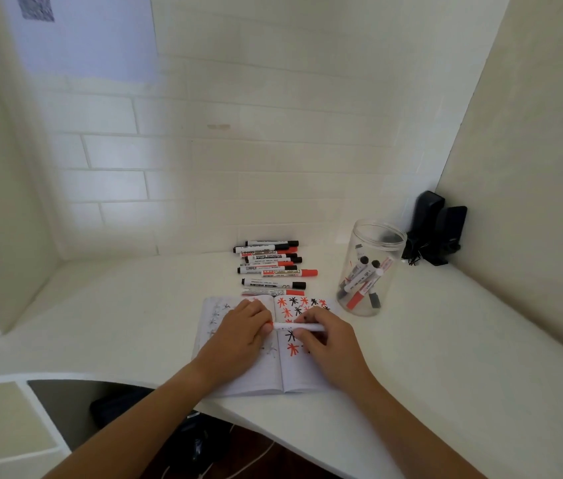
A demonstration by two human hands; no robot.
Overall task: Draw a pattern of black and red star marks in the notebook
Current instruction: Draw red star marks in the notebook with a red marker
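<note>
An open notebook lies on the white desk. Its right page carries red and black star marks. A white marker lies level across the fold, held at both ends. My left hand grips its left end, where a red cap or tip shows between the fingers. My right hand grips the barrel's right part over the right page. Both hands hide much of the pages.
Several black and red markers lie in a heap behind the notebook. A clear plastic jar with more markers stands to the right. A black device sits in the back right corner. The desk's front edge curves below the notebook.
</note>
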